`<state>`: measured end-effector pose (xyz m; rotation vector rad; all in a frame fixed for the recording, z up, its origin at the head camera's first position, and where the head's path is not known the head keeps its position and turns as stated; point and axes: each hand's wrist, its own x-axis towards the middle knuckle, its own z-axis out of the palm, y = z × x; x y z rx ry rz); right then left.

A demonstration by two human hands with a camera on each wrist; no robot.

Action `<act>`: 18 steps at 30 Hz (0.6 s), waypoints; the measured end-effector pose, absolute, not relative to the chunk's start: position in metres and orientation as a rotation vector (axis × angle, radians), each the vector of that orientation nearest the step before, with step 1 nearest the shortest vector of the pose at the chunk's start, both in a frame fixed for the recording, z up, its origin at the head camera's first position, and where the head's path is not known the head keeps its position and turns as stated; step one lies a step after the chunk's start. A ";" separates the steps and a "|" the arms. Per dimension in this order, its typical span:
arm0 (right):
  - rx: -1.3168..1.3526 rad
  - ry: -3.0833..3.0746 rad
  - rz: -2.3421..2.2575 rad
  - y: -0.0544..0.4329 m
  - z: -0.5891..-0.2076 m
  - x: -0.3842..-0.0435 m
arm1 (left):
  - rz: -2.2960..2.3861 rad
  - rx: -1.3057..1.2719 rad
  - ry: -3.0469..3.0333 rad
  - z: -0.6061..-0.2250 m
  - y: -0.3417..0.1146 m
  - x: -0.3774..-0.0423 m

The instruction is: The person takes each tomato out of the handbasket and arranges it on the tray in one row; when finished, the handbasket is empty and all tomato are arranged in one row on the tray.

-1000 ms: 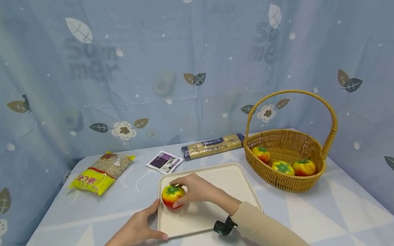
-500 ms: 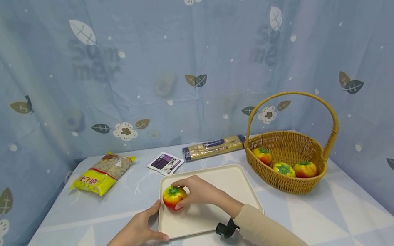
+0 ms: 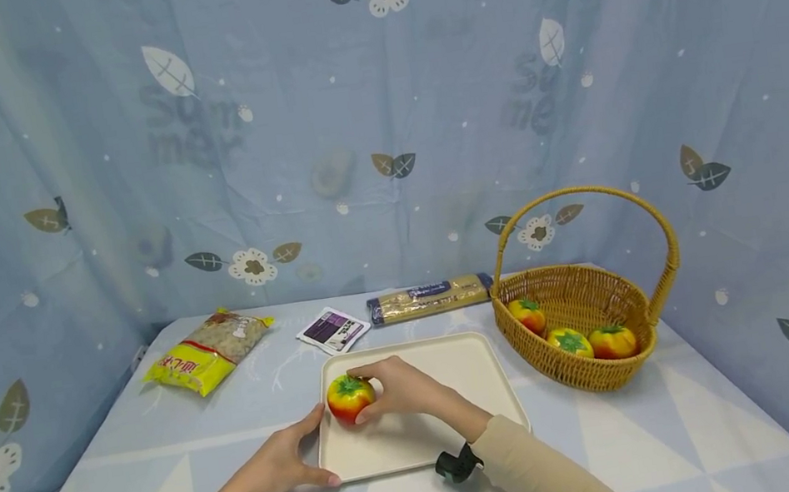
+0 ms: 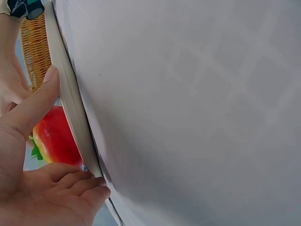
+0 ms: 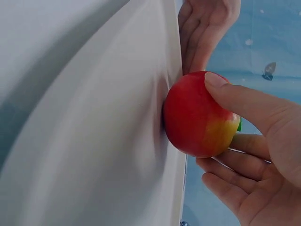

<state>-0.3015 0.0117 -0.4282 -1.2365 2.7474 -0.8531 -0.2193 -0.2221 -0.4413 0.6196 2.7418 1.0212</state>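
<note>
A red and yellow tomato (image 3: 350,399) with a green leafy top sits at the left end of the cream tray (image 3: 451,431). My right hand (image 3: 399,386) holds it, thumb on the near side and fingers round the far side. In the right wrist view the tomato (image 5: 197,115) is right at the tray's surface. My left hand (image 3: 284,459) is spread at the tray's left side, thumb at the near left corner and fingertips along the left edge. The left wrist view shows the fingers (image 4: 70,186) straight against the tray rim (image 4: 70,101).
A wicker basket (image 3: 572,379) with a tall handle stands at the right, with three more tomatoes (image 3: 612,342) inside. Behind the tray lie a purple and white packet (image 3: 334,330) and a long pasta pack (image 3: 432,298). A yellow snack bag (image 3: 208,352) lies back left.
The whole scene sits slightly lower in the head view. Both hands keep their places on the tomato and at the tray edge.
</note>
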 end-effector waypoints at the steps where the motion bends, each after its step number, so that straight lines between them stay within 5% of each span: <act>1: -1.228 2.746 -0.857 0.012 -0.428 -0.301 | 1.019 0.620 2.743 -0.441 -0.222 -0.219; 18: -1.242 2.761 -0.912 0.032 -0.425 -0.301 | 0.989 0.600 2.743 -0.439 -0.220 -0.217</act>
